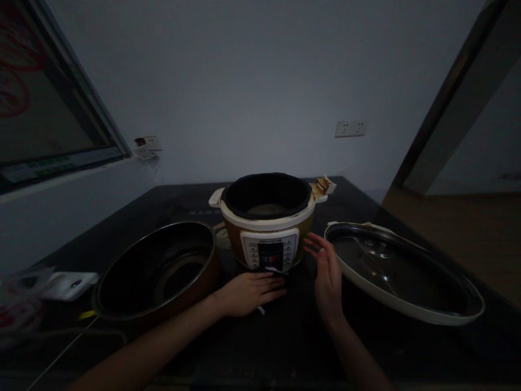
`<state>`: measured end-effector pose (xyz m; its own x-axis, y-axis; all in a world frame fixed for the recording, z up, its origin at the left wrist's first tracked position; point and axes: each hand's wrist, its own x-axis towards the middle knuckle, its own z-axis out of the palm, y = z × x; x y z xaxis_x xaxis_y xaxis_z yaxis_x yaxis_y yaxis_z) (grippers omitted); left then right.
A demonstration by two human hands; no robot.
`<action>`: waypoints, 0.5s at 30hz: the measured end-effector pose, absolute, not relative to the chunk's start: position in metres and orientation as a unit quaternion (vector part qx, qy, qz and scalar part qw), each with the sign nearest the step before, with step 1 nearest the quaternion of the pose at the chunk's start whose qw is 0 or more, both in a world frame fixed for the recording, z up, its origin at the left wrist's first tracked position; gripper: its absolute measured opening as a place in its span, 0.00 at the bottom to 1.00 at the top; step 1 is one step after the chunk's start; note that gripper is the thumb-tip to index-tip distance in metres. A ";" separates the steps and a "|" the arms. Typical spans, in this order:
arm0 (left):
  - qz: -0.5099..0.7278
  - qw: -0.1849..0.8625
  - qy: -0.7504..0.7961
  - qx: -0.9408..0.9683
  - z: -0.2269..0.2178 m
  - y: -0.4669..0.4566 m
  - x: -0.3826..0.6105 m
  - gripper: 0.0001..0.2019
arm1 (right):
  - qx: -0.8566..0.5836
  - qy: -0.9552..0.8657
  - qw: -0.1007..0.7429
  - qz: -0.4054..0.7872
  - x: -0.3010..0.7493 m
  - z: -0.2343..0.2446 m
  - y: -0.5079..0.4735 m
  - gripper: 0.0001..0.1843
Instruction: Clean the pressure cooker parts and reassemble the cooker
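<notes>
A rice cooker (266, 224) with a white rim and front control panel stands in the middle, lid off, its dark inner pot (271, 190) showing. In front of it, my left hand (250, 293) is stretched out flat and low over the table, palm down. Bits of something thin and white (261, 310) show beside its fingers; what this is I cannot make out. To the cooker's right, my right hand (328, 271) is raised with fingers apart, fingertips at the cooker's lower side; whether they touch it I cannot tell.
A large dark pot (109, 288) stands at left, close to my left forearm. The lid (411, 307) lies at right. A white device (71, 285) and a plastic bag (20, 304) are at far left. Wall sockets (350, 128) sit above the dark table (163, 196).
</notes>
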<state>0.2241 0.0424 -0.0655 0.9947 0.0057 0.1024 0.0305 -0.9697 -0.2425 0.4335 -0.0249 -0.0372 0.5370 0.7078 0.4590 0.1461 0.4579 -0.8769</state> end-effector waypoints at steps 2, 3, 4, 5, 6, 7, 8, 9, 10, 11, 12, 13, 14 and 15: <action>-0.061 0.136 -0.040 -0.988 -0.065 0.042 0.220 0.24 | -0.485 -0.439 0.732 0.190 0.433 -0.037 -0.025 0.22; -0.071 0.146 -0.064 -0.985 -0.065 0.041 0.218 0.25 | -0.485 -0.438 0.733 0.191 0.433 -0.037 -0.026 0.22; -0.082 0.157 -0.092 -0.980 -0.064 0.042 0.216 0.26 | -0.484 -0.436 0.734 0.192 0.433 -0.036 -0.026 0.21; -0.094 0.169 -0.121 -0.974 -0.064 0.042 0.214 0.28 | -0.483 -0.436 0.734 0.194 0.433 -0.036 -0.027 0.21; -0.104 0.181 -0.147 -0.967 -0.063 0.043 0.213 0.29 | -0.481 -0.437 0.734 0.196 0.433 -0.036 -0.027 0.21; -0.114 0.192 -0.167 -0.960 -0.063 0.044 0.212 0.30 | -0.481 -0.437 0.734 0.197 0.433 -0.036 -0.027 0.21; -0.123 0.202 -0.180 -0.955 -0.062 0.045 0.212 0.31 | -0.482 -0.438 0.733 0.197 0.433 -0.037 -0.027 0.21; -0.135 0.213 -0.189 -0.949 -0.062 0.047 0.212 0.32 | -0.483 -0.439 0.732 0.196 0.433 -0.037 -0.027 0.21; -0.150 0.224 -0.196 -0.943 -0.062 0.050 0.212 0.32 | -0.484 -0.439 0.731 0.195 0.433 -0.037 -0.027 0.21; -0.169 0.234 -0.200 -0.936 -0.062 0.053 0.211 0.31 | -0.485 -0.440 0.730 0.195 0.433 -0.037 -0.027 0.21; -0.192 0.242 -0.203 -0.929 -0.063 0.056 0.210 0.30 | -0.487 -0.441 0.728 0.196 0.433 -0.038 -0.026 0.21; -0.213 0.249 -0.203 -0.923 -0.063 0.060 0.209 0.30 | -0.488 -0.440 0.728 0.198 0.433 -0.038 -0.026 0.21; -0.234 0.252 -0.199 -0.918 -0.064 0.065 0.207 0.29 | -0.488 -0.440 0.727 0.200 0.433 -0.038 -0.026 0.21; -0.252 0.251 -0.191 -0.915 -0.065 0.069 0.204 0.30 | -0.488 -0.439 0.727 0.202 0.433 -0.038 -0.026 0.21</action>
<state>0.2039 0.0692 -0.0651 0.7998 0.2226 0.5574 0.4762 -0.8006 -0.3636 0.4327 -0.0261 -0.0380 0.5340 0.7215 0.4408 0.1347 0.4421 -0.8868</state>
